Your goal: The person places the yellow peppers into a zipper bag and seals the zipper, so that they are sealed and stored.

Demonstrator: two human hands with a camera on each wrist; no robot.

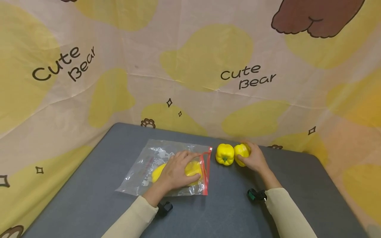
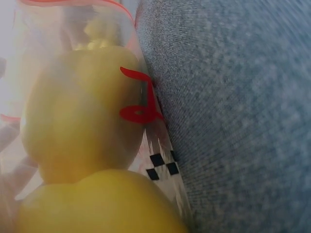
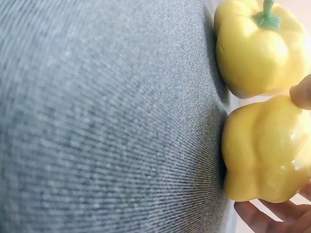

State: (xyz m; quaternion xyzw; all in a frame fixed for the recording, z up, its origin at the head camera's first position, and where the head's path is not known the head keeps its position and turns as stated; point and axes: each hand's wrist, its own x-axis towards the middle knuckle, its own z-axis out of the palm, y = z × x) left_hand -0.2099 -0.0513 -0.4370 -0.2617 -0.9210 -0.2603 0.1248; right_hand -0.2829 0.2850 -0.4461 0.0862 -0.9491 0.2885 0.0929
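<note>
A clear zip bag (image 1: 135,175) with a red closure strip lies flat on the table, its mouth facing right. Inside it are two yellow bell peppers, one (image 2: 82,116) nearer the mouth and the other (image 2: 102,206) behind it. My left hand (image 1: 175,170) rests on top of the bag over these peppers, fingers extended toward the mouth. To the right of the bag, my right hand (image 1: 255,158) grips a yellow bell pepper (image 3: 265,150) between thumb and fingers. Right beside that one stands another yellow bell pepper (image 1: 225,154), its green stem facing me.
The grey table (image 1: 226,211) has rounded far corners. A patterned cloth (image 1: 190,56) hangs close behind its back edge and along both sides. Dark devices are strapped at the left wrist (image 1: 165,209) and the right wrist (image 1: 256,195).
</note>
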